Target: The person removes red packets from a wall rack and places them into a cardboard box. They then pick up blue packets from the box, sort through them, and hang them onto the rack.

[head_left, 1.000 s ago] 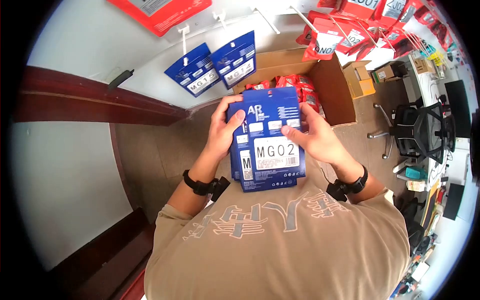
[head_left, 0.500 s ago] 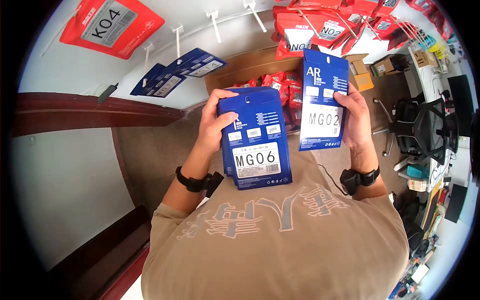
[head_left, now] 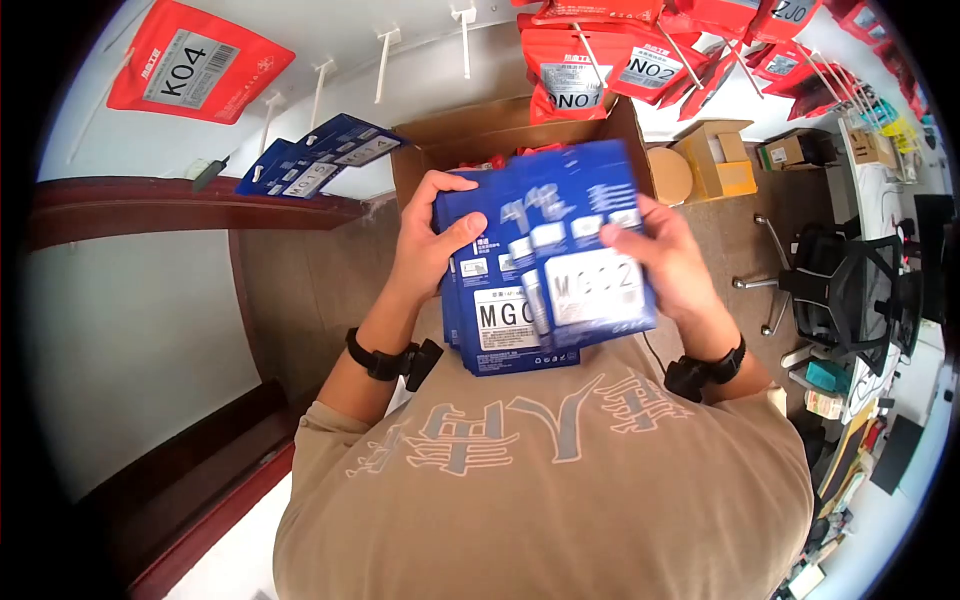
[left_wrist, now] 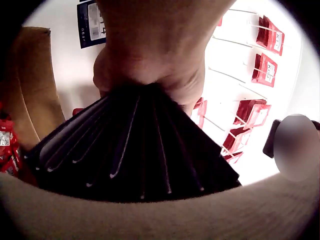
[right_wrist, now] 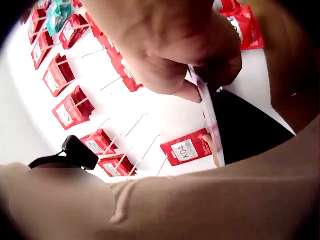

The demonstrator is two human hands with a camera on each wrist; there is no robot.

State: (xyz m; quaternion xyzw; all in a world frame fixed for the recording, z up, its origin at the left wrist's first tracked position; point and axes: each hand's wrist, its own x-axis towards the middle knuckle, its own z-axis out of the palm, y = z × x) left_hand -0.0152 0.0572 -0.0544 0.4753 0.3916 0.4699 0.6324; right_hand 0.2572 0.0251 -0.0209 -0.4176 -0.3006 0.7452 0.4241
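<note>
My left hand (head_left: 428, 245) grips a stack of flat blue packets (head_left: 515, 358) by its left side, thumb across the front. The top packet's label reads "MG0", its last digit covered. From the left wrist view, the stack's lower edges (left_wrist: 115, 150) fan out in several layers below the hand. In front of the stack's right part, my right hand (head_left: 675, 265) pinches a blue packet labelled MG02 (head_left: 597, 285), slightly blurred and tilted. Another blue edge with white lettering shows just behind it. In the right wrist view, a packet (right_wrist: 212, 125) appears nearly edge-on under the fingers.
Blue packets marked MG15 and MG14 (head_left: 365, 148) hang on wall hooks at left, below a red K04 bag (head_left: 195, 65). More red bags (head_left: 570, 75) hang at upper right. Behind the hands stands a cardboard box (head_left: 470, 122) with red bags inside. An office chair (head_left: 840, 265) stands right.
My right hand first held MG02 at the stack, moved it out to the right, showing MG06 on top, and now has it back over the stack. The left hand keeps its grip.
</note>
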